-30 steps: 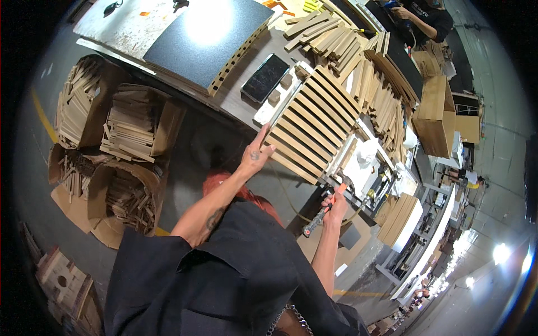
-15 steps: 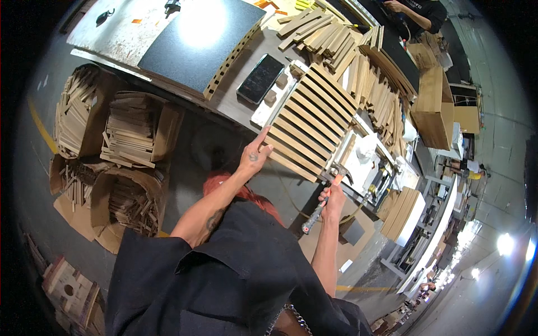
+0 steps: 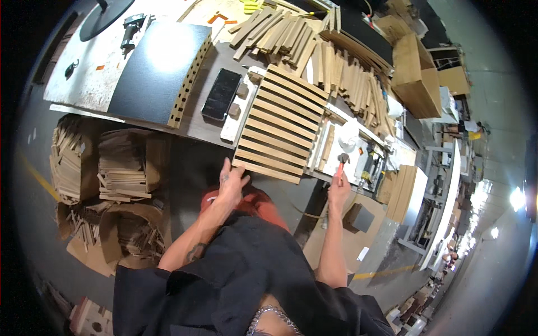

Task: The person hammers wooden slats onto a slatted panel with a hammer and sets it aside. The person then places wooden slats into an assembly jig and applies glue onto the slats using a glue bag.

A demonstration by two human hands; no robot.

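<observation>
A slatted panel (image 3: 278, 131) of light wood strips with dark gaps between them lies on the bench in front of me, its near edge reaching past the bench. My left hand (image 3: 230, 187) is at the panel's near left corner, fingers apart; whether it touches the wood I cannot tell. My right hand (image 3: 338, 192) is wrapped round a hammer (image 3: 342, 165) with an orange-red neck. The dark hammer head is up, right of the panel and apart from it, in front of a white work surface. Most of the handle is hidden by the hand.
Left of the panel lie a black phone (image 3: 221, 95) and a dark board (image 3: 157, 73). A power tool (image 3: 131, 32) rests farther left. Loose wood strips (image 3: 286, 36) are heaped behind. Boxes of strips (image 3: 124, 162) stand on the floor at left; an open carton (image 3: 416, 78) stands far right.
The hammer has moved away from the panel's near right corner, toward the right. My left hand's fingers have spread beside the panel's left corner. The whole view has turned.
</observation>
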